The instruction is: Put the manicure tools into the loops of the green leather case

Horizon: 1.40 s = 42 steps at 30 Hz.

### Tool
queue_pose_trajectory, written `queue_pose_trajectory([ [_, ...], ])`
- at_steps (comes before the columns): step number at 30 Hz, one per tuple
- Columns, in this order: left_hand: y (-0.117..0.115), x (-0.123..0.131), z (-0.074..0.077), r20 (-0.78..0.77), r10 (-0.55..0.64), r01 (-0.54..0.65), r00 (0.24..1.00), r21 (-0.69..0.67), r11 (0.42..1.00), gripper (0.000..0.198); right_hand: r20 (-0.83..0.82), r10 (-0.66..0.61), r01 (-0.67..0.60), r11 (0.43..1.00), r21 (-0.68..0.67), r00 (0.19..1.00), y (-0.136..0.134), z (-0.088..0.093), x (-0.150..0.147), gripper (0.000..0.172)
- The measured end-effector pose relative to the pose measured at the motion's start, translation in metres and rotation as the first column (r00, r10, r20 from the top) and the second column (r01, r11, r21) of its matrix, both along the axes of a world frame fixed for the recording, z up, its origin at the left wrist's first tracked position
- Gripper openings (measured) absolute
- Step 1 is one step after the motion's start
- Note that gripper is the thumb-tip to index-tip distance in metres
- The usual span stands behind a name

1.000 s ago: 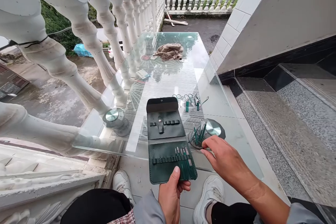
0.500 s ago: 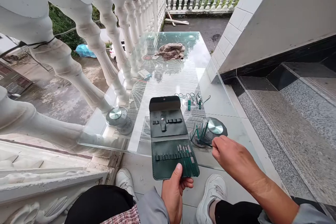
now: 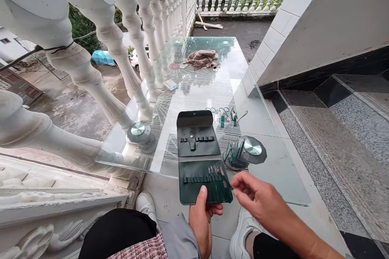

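Observation:
My left hand (image 3: 201, 218) grips the lower edge of an opened dark green manicure case (image 3: 194, 192), thumb on top. Several slim green-handled nail tools (image 3: 216, 186) with metal tips sit in elastic loops on the lower panel's right side; the loops to their left hold nothing. The upper panel has vacant loops and a snap strap. My right hand (image 3: 253, 192) is just right of the case's lower corner, fingers pinched. A thin dark tool shows slightly at its fingertips, mostly hidden. Beyond it, more green tools (image 3: 235, 149) lie at the glass table's near right corner.
Scissors and nail clippers (image 3: 223, 119) lie on the glass table (image 3: 261, 125) behind the case. Further back are a small box (image 3: 170, 85) and a crumpled brown cloth (image 3: 202, 60). A white balustrade (image 3: 91, 77) runs along the left, stone steps (image 3: 322, 149) on the right.
My right hand has moved left and toward me, from the loose tools at the table corner to beside the case's right edge. My left hand still holds the case.

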<state>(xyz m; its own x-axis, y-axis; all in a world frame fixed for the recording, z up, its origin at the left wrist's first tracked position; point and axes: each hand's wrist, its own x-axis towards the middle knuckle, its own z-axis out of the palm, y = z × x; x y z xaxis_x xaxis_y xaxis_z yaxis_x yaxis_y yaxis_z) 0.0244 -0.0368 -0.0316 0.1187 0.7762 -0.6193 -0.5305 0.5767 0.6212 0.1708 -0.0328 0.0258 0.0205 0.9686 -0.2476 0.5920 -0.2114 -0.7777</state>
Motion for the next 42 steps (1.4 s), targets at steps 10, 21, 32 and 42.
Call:
queue_pose_trajectory([
  [10,0.0,-0.002,0.005,-0.003,-0.001,0.001,1.0,0.005,1.0,0.049,-0.261,-0.047,-0.017,0.971,-0.24,0.964,-0.028,-0.018,-0.025,0.01],
  [21,-0.003,-0.001,0.001,-0.001,-0.049,0.049,0.999,0.022,0.999,0.047,-0.373,-0.16,0.041,0.951,-0.306,0.914,-0.03,-0.024,-0.031,0.008],
  [32,-0.004,-0.001,0.006,0.006,-0.051,0.051,0.999,0.039,0.998,0.048,-0.388,-0.245,0.127,0.943,-0.306,0.888,-0.026,-0.021,-0.036,0.009],
  [42,-0.01,0.001,0.003,-0.072,-0.152,0.154,0.986,0.021,0.988,0.05,-0.355,-0.265,0.171,0.946,-0.274,0.897,-0.022,-0.024,-0.041,0.011],
])
